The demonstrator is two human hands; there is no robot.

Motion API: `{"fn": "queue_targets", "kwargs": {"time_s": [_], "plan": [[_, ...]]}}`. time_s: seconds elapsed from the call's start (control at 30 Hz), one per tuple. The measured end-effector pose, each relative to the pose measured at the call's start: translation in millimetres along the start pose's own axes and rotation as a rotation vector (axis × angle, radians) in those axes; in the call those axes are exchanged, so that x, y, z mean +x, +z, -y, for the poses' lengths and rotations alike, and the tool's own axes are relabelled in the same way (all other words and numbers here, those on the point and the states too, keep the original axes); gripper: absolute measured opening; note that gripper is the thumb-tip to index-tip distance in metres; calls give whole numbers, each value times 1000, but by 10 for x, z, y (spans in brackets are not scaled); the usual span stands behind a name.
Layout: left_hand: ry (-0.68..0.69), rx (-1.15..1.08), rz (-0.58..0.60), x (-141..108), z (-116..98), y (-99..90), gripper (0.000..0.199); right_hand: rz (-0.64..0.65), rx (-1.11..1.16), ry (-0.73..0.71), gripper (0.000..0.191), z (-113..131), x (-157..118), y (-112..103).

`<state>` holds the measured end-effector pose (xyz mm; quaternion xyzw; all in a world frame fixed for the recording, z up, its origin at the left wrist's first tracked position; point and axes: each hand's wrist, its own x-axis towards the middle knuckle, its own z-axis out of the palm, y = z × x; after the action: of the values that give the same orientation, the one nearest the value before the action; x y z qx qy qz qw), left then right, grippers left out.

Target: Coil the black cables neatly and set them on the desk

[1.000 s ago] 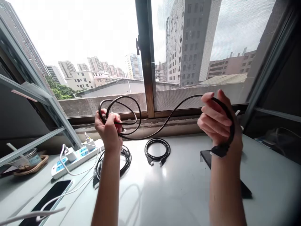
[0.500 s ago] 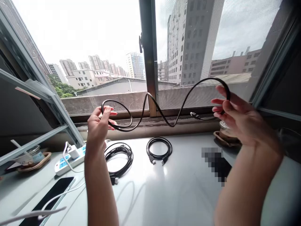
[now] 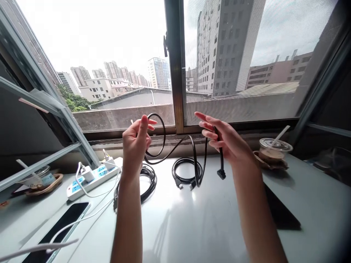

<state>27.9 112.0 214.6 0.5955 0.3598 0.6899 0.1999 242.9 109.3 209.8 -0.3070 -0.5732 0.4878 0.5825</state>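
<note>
A black cable (image 3: 195, 155) hangs in loose bends between my two hands, above the table. My left hand (image 3: 137, 140) is closed round one part of it, and a loop stands up beside the fingers. My right hand (image 3: 221, 137) grips the cable near one end, its index finger stretched out; the black connector (image 3: 221, 174) dangles below that palm. The other end is not clearly visible. Beneath the hands, a coiled black cable (image 3: 175, 178) with two plugs lies on the table. A thicker coil of black cable (image 3: 149, 191) is partly hidden behind my left forearm.
On the left are a white power strip (image 3: 94, 178) with plugs and white cords, and a phone (image 3: 63, 226). Lidded cups stand at the left (image 3: 41, 179) and right (image 3: 275, 146). A dark flat object (image 3: 283, 212) lies by my right forearm. A window frame (image 3: 177, 73) rises behind the table.
My hands have come closer together, so the held cable sags in tighter, lower bends. Its connector at my right hand now hangs downward instead of pointing left.
</note>
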Motion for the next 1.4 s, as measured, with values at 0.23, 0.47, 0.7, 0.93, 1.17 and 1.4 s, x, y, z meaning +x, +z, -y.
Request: {"fn": "queue_targets", "kwargs": {"time_s": [0.23,0.47,0.7,0.93,1.17,1.4], "plan": [[67,-121,73,-242,-87,398,36,-122,-544,-114,50,-230,16,204],[138,-261,-25,-329,-214,402,30,-203,-535,-157,53,-312,79,77],[97,-210,26,-306,-222,299,35,-303,-342,-312,38,-97,-45,13],[235,-84,-354,-295,-189,278,61,-603,-306,-555,15,34,-134,-93],[404,-129,-495,-205,-152,149,54,-719,-423,-648,14,77,-169,-209],[666,-181,-453,-175,-89,85,40,-459,-486,-594,31,78,-166,-228]]}}
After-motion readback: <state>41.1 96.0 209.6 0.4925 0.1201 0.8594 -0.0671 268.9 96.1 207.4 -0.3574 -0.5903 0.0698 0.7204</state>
